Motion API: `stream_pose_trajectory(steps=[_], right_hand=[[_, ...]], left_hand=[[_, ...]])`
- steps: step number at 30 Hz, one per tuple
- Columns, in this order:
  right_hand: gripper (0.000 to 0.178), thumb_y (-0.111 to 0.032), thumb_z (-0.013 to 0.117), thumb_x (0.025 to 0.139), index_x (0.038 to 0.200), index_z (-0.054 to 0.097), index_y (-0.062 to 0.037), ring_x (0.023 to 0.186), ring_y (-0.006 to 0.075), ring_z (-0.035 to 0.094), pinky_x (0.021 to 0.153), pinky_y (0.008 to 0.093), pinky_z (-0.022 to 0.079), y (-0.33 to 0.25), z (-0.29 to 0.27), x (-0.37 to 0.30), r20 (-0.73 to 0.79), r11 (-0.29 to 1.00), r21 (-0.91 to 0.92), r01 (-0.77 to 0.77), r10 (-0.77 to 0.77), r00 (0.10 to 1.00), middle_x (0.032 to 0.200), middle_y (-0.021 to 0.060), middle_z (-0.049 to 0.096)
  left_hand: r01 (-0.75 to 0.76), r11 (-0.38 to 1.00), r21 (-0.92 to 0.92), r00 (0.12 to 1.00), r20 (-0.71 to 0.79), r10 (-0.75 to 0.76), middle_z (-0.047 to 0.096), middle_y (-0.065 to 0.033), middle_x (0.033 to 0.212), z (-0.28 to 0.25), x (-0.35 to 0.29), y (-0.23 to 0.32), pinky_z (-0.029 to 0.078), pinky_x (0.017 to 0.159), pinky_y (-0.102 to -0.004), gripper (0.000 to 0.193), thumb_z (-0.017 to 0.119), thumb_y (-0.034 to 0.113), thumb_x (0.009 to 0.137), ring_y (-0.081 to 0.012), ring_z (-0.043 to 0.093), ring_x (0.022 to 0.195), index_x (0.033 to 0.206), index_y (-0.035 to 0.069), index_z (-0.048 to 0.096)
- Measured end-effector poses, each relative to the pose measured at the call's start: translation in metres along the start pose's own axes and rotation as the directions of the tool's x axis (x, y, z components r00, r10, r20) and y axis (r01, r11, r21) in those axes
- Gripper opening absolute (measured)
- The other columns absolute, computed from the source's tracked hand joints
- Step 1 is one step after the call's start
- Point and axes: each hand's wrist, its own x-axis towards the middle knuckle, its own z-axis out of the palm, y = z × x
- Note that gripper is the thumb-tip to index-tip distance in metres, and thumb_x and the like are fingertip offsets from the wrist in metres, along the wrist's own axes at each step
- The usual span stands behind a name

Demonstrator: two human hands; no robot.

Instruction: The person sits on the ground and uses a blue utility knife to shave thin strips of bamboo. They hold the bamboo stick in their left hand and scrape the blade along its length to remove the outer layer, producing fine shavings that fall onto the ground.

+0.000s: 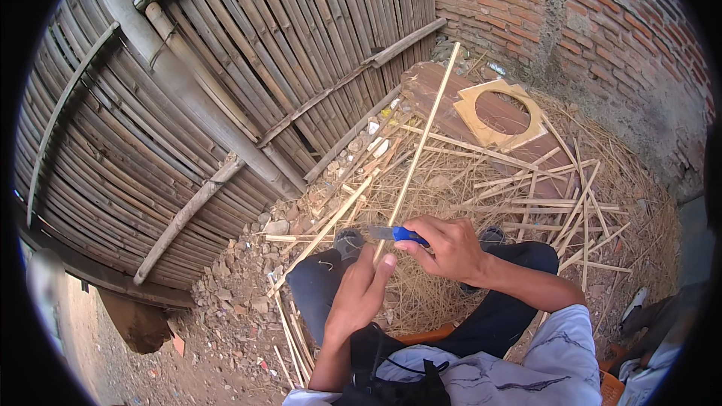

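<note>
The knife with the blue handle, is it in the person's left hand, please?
No, the right hand grips the knife, while the left hand steadies the long bamboo strip.

- The person is wearing a white top [526, 365] with thin dark marbled lines, its short sleeves ending above the elbows.
- Both forearms are showing bare, as are the left hand [361, 289] and the right hand [451, 244].
- Dark trousers [511, 293] are covering the legs.
- Dark shoes [347, 240] are showing at the feet.
</note>
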Motion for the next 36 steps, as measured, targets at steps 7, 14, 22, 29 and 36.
stream_pose_trajectory(steps=[7, 14, 22, 29, 36], right_hand=[[0.025, -0.029, 0.080, 0.097, 0.108, 0.070, -0.0088, 0.068, 0.0275, 0.075, 0.055, 0.0385, 0.057, -0.003, 0.004, -0.004, 0.022, 1.000, 0.005, 0.025, -0.025, 0.999, 0.089, 0.0072, 0.074], [0.025, -0.025, 0.081, 0.094, 0.112, 0.072, -0.0091, 0.068, 0.0278, 0.075, 0.054, 0.0380, 0.058, -0.002, 0.007, -0.007, 0.006, 0.999, -0.026, 0.030, -0.030, 1.000, 0.090, 0.0070, 0.075], [0.026, -0.028, 0.081, 0.096, 0.112, 0.073, -0.0084, 0.065, 0.0261, 0.075, 0.053, 0.0368, 0.057, -0.001, -0.002, -0.001, -0.018, 0.998, -0.046, 0.031, -0.032, 0.999, 0.087, 0.0068, 0.075], [0.027, -0.030, 0.077, 0.103, 0.109, 0.075, -0.0043, 0.063, 0.0257, 0.074, 0.056, 0.0365, 0.055, 0.030, -0.033, 0.023, -0.252, 0.978, -0.118, -0.173, 0.139, 0.958, 0.085, 0.0108, 0.077], [0.029, -0.030, 0.073, 0.106, 0.109, 0.075, -0.0017, 0.068, 0.0287, 0.075, 0.062, 0.0374, 0.056, 0.053, -0.059, 0.030, -0.320, 0.952, -0.121, -0.282, 0.232, 0.919, 0.085, 0.0159, 0.077]], left_hand=[[-0.086, 0.989, 0.120, 0.988, -0.118, 0.100, 0.072, -0.0278, 0.097, 0.015, -0.003, 0.024, 0.055, 0.075, -0.0498, 0.046, 0.068, 0.034, 0.109, -0.0416, 0.074, 0.087, 0.125, -0.006, 0.053], [-0.051, 0.976, 0.212, 0.981, -0.173, 0.088, 0.072, -0.0360, 0.102, 0.021, -0.004, 0.030, 0.056, 0.078, -0.0567, 0.046, 0.063, 0.035, 0.112, -0.0566, 0.072, 0.098, 0.124, -0.008, 0.053], [-0.093, 0.970, 0.226, 0.972, -0.192, 0.138, 0.066, -0.0351, 0.085, 0.022, -0.003, 0.025, 0.049, 0.068, -0.0605, 0.034, 0.056, 0.027, 0.115, -0.0587, 0.066, 0.082, 0.113, -0.006, 0.049], [-0.027, 0.954, 0.299, 0.990, -0.121, 0.065, 0.061, -0.0317, 0.076, 0.019, -0.016, 0.020, 0.045, 0.064, -0.0614, 0.031, 0.052, 0.026, 0.117, -0.0573, 0.062, 0.074, 0.107, -0.003, 0.046], [-0.069, 0.966, 0.250, 0.994, -0.065, 0.088, 0.054, -0.0233, 0.072, 0.012, -0.030, 0.000, 0.042, 0.064, -0.0538, 0.028, 0.043, 0.022, 0.119, -0.0500, 0.056, 0.068, 0.105, -0.001, 0.048]])
